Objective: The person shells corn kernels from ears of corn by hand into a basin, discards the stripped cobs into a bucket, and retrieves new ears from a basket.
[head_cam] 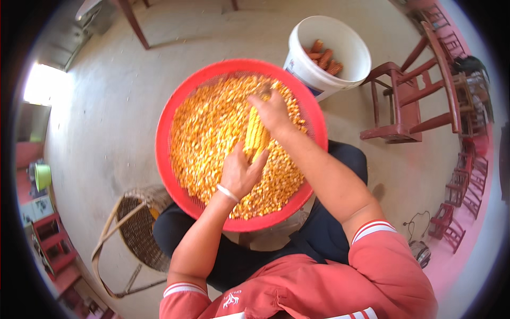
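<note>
A yellow ear of corn (257,133), with rows of kernels on it, is held between my two hands over a red perforated plastic basket (167,119). My left hand (241,171), with a pale bracelet at the wrist, grips its near end. Around the far end, my right hand (274,113) is closed with the thumb toward the left. A brownish piece (265,89) shows by the right fingertips; whether it is part of the ear or a separate cob I cannot tell. Loose corn kernels (211,131) fill the basket, which sits over my knees.
Beyond the basket at right stands a white plastic bucket (297,48) holding several reddish bare cobs (324,60). A red wooden chair (410,99) is right of it. On the left, a woven basket (139,231) with a handle lies near my knee. Small chairs (458,179) line the pink wall.
</note>
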Demonstrator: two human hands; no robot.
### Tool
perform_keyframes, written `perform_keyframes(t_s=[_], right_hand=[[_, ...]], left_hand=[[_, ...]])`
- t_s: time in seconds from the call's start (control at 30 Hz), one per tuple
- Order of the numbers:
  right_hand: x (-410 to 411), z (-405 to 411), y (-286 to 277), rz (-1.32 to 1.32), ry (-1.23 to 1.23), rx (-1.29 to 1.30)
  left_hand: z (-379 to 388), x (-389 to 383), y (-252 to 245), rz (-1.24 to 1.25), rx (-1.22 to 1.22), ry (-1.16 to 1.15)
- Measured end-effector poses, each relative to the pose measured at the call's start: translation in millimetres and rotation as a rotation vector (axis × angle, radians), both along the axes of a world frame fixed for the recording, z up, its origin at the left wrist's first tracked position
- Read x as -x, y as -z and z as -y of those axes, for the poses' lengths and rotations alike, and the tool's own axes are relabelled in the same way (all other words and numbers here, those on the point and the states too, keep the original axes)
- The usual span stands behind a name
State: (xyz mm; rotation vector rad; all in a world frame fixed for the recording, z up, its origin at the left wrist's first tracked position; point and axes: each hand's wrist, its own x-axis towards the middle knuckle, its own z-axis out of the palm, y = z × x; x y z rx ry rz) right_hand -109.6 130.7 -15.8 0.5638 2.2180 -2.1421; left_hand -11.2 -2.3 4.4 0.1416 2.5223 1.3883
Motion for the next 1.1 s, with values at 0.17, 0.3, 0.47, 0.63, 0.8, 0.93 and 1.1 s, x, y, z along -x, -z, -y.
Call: perform_keyframes(t_s=[0.17, 0.3, 0.47, 0.63, 0.8, 0.93, 1.1], right_hand=[[-6.7, -3.4, -18.0, 0.025, -0.02, -0.214], [-7.8, -13.9, -12.0, 0.058, -0.125, -0.1], [3.1, -27.8, 7.2, 0.028, -0.048, 0.078], [11.1, -34.7, 10.6, -0.038, -0.035, -0.029], [10.1, -9.2, 17.9, 0.0, -0.159, -0.106], [-1.7, 11.8, -0.6, -0.049, -0.188, -0.032], [-11.3, 18.1, -21.3, 0.08, -0.362, 0.188]], left_hand=[[1.9, -4.4, -16.1, -0.213, 0.11, 0.159], [4.5, -6.2, -7.4, -0.266, 0.212, 0.309], [2.7, 11.2, -27.4, 0.133, -0.061, 0.199], [16.7, 30.5, -19.9, -0.199, 0.057, 0.25], [31.0, 36.5, -5.7, -0.13, 0.074, 0.098], [14.8, 36.4, -18.1, 0.562, -0.419, -0.124], [20.8, 40.0, -11.3, 0.643, -0.73, -0.223]])
